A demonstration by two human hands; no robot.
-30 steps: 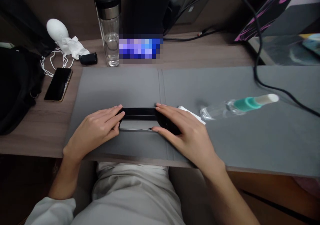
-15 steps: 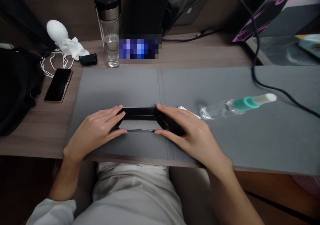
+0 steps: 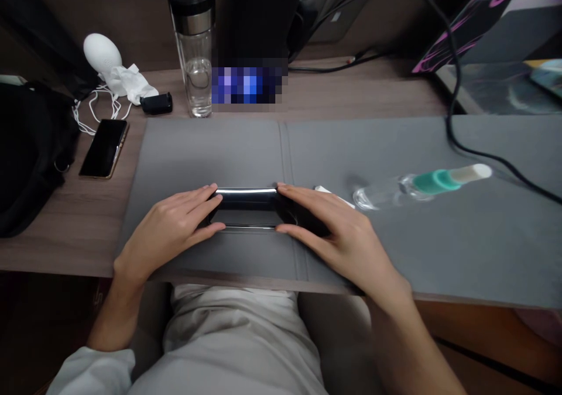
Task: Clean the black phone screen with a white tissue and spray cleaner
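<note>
In front of me, low over the grey desk mat (image 3: 211, 149), is a glossy black oblong object (image 3: 250, 199) with bright, shiny long edges. Its exact kind I cannot make out. My left hand (image 3: 180, 219) grips its left end, fingers on the far edge and thumb on the near edge. The right end is held the same way by my right hand (image 3: 338, 231), which hides part of it. Just beyond my right hand a small white item (image 3: 333, 196) peeks out. A clear bottle (image 3: 381, 195) with a green neck and white cap lies to the right.
A glass water bottle (image 3: 198, 85) stands behind the mat. To the left are a phone (image 3: 104, 149), a small black item (image 3: 157, 103), crumpled white tissue (image 3: 129, 85), white cable (image 3: 90, 109) and a black bag (image 3: 33, 161). A black cable (image 3: 476, 149) crosses the right side.
The object has tilted slightly between my hands: its far edge now shines brightly and its face looks darker. Both hands keep their hold. The view has shifted a little.
</note>
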